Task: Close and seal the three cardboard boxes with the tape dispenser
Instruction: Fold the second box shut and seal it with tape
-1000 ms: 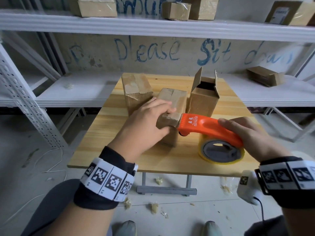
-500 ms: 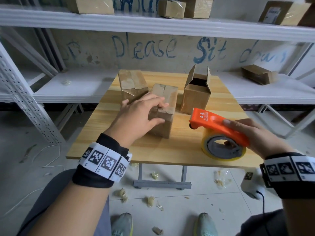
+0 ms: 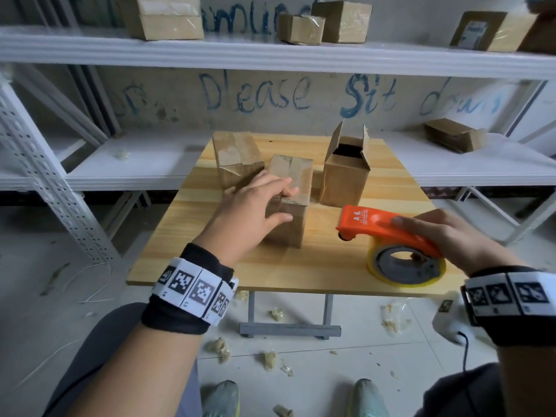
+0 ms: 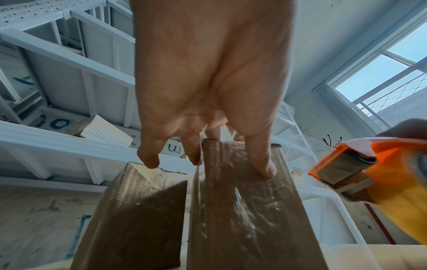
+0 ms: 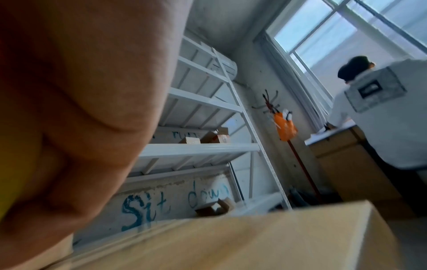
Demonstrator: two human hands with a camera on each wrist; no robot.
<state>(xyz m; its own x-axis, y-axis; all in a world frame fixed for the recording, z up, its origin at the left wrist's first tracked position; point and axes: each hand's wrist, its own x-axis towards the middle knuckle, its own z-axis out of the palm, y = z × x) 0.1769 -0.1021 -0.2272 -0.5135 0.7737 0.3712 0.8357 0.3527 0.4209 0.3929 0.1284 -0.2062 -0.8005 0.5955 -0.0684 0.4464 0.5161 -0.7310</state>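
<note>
Three cardboard boxes stand on the wooden table (image 3: 316,266). The back-left box (image 3: 237,155) (image 4: 134,210) is taped shut. The middle box (image 3: 293,176) (image 4: 242,210) is closed, with clear tape over its top. My left hand (image 3: 255,212) (image 4: 208,82) rests on it, fingers on the top edge and thumb against the front face. The right box (image 3: 343,182) has its flaps standing up. My right hand (image 3: 451,239) (image 5: 80,91) grips the orange tape dispenser (image 3: 379,227) (image 4: 369,164), which sits on the table to the right of the middle box, not touching it.
White metal shelves (image 3: 270,52) behind and above the table hold other cardboard boxes. Crumpled tape scraps (image 3: 219,347) litter the floor under the table. A person in a white shirt (image 5: 381,118) stands at a counter by the window on the right.
The dispenser has come off the middle box's front face and moved right, towards me, down onto the table. My left hand has stayed on the middle box.
</note>
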